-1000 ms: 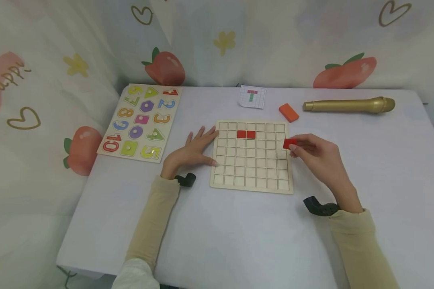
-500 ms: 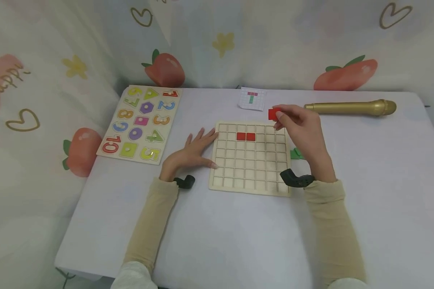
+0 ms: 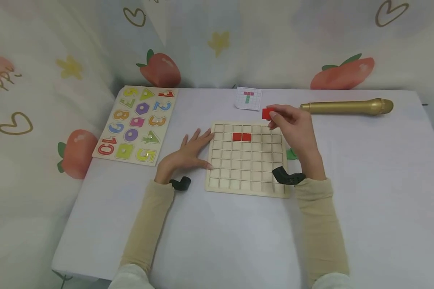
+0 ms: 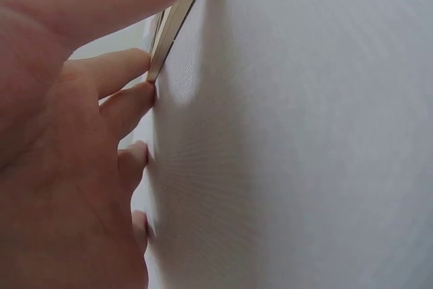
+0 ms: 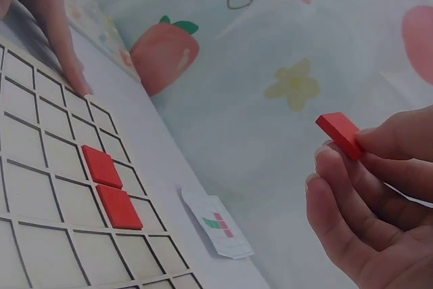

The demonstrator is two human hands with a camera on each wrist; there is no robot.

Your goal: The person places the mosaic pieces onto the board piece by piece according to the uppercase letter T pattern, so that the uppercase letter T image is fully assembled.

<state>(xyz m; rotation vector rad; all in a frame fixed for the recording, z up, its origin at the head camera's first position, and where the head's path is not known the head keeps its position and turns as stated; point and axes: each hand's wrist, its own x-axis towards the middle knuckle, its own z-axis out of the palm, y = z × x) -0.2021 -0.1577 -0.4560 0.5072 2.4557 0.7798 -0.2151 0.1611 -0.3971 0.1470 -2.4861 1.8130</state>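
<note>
A square red tile (image 3: pixel 266 114) is pinched between the thumb and fingers of my right hand (image 3: pixel 297 130), raised over the far right part of a wooden grid board (image 3: pixel 246 164). The right wrist view shows this tile (image 5: pixel 340 133) tilted, apart from the board. Two red tiles (image 3: pixel 242 137) lie side by side in the second row of cells. At the board's left edge, my left hand (image 3: pixel 184 155) rests with fingers spread, index fingertip and thumb touching the rim. In the left wrist view these fingers meet the board's edge (image 4: pixel 169 32).
Behind the board lies a paper card (image 3: pixel 248 99) printed with a red and green T pattern. Green tiles (image 3: pixel 291 154) sit at the board's right, partly hidden by my right arm. A gold microphone (image 3: pixel 347 107) lies back right, a number puzzle (image 3: pixel 137 124) back left.
My right hand has carried the red tile from the board's right edge up and leftward, nearer the card. It now hides the orange block. My left hand stays at the board's edge.
</note>
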